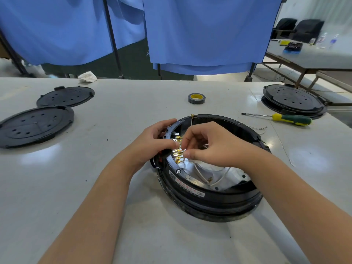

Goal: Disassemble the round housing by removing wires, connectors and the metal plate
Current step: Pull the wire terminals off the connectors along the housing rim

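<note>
Nearest me, toward the desk's near edge, the round housing [207,191] lies open; my left hand [156,141] curls over its left rim to brace it while my right hand [211,145] pinches a wire [198,173] at the brass connectors [178,155]. I judge a straight pull at the terminal, not the lead, works best. The rim label [187,188] is too blurred to read.

— Where are we? 
— Workshop floor, looks like: a long pale workbench [57,187], blue fabric screens [200,31] on black stands behind it. 
— Tools? 
— A screwdriver [285,119], a tape roll [196,98], black perforated covers [36,126] lying loose, another bench [314,58] beyond.
</note>
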The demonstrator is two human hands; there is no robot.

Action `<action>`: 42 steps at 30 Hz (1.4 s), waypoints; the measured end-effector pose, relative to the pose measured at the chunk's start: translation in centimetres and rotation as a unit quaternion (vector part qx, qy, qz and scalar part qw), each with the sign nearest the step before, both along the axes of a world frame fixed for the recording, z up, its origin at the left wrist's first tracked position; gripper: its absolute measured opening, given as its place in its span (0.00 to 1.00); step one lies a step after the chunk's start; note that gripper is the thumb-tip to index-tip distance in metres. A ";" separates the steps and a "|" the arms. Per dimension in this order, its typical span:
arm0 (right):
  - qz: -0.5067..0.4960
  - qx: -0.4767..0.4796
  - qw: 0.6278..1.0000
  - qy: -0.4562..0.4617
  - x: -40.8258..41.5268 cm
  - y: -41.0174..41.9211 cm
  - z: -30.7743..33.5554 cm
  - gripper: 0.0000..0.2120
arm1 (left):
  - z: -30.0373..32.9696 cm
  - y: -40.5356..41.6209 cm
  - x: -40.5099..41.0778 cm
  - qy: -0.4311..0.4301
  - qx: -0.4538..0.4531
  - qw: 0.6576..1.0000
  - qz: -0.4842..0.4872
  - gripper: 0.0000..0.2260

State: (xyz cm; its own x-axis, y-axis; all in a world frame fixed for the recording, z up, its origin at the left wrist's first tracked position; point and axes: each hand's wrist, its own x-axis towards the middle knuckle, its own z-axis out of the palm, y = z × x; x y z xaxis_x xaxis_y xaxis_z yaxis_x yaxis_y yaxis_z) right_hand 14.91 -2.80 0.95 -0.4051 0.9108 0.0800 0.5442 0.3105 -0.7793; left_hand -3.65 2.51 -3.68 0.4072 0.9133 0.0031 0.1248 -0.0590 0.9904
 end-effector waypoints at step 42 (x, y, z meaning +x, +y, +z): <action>-0.312 0.040 0.938 -0.145 15.2 3.1 -3.2 0.04 | 0.3 -0.8 2.3 -0.054 -0.005 0.992 0.112 0.11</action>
State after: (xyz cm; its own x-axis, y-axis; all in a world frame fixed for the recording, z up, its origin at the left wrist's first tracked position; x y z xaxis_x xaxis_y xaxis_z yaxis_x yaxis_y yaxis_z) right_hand 30.10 0.29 -2.23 0.1899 0.9734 0.1281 0.8249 -0.0874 -0.5585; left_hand -1.31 1.74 -3.41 0.1916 0.9811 0.0257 0.0264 -0.0313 0.9992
